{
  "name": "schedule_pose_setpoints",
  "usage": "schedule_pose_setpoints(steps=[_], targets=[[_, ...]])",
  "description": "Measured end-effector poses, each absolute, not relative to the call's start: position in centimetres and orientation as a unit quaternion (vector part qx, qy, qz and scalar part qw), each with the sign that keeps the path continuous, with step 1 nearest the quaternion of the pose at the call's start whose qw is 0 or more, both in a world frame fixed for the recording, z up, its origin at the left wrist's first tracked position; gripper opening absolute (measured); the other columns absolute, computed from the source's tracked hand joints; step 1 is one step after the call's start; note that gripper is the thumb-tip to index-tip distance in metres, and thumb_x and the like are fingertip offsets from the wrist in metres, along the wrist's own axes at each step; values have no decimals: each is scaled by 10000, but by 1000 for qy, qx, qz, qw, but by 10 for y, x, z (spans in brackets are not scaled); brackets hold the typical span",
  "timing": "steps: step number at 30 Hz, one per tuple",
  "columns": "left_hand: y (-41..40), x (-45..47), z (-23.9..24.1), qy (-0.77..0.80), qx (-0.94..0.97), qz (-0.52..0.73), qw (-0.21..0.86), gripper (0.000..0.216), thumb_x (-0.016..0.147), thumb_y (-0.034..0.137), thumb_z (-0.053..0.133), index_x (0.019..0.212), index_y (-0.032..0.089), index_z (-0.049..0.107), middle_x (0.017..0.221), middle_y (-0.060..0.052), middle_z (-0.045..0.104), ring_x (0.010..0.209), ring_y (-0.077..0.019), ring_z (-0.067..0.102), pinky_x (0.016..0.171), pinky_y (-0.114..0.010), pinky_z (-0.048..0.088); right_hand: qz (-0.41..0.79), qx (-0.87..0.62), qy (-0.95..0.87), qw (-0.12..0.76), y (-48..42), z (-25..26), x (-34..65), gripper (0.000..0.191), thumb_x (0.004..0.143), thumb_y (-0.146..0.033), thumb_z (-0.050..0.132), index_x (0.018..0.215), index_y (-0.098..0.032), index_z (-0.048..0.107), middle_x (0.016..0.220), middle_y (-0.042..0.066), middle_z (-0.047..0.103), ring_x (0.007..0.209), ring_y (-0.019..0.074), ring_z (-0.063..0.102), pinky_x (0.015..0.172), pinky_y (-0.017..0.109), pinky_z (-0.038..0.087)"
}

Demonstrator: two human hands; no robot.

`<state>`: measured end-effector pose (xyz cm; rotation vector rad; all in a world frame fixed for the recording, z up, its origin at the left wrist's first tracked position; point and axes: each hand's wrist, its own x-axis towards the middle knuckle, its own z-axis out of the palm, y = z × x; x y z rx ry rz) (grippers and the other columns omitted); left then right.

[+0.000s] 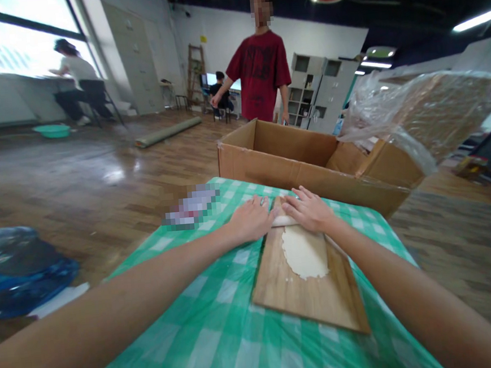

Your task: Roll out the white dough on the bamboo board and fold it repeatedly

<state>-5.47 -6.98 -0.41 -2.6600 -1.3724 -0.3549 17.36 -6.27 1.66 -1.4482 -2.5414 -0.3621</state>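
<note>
Window (9, 49) overexp., glare on floor (114, 176), edges distorted w/ blur.

Office, probably: monitors (211, 79), cabinets (327, 95)

I'm looking past the work into a wide room with a wooden floor (184, 161).
Just ahead, I'm seeing an open cardboard box (265, 171) sitting with clear plastic wrap (375, 103) bunching over its right end, while a person in a dark red T-shirt (261, 63) is standing behind it. Farther back, a wooden ladder (196, 66) is standing near a person in dark clothing (222, 92), who is sitting by lit monitors (212, 79). To my left, a person in a white top (83, 66) is sitting near the window (0, 47), a turquoise basin (52, 131) and a long roll (169, 132) are lying on the floor, and a translucent blue container (22, 269) is showing closer in.
</note>
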Motion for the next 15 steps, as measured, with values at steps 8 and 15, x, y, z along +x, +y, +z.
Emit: schedule_pose_setpoints(steps=[8,15], targets=[[-166,-49,-8,-452,-877,-159,30,804,1063,647,261,1576,54,441,1642,-239,430,1544,-389,381,1258,-535,281,-76,-488,-863,105,-156,-5,196,753,1089,-594,283,1631,-81,379,1673,208,378,1564,349,349,1259,586,327],[-184,-60,0,-399,-908,-129,7,793,1073,650,237,1643,106,331,1711,-180,334,1596,-324,295,1283,-487,231,-74,-486,-863,115,-209,-13,206,833,1052,-659,383,1669,-105,305,1716,159,273,1603,318,252,1288,531,309]])
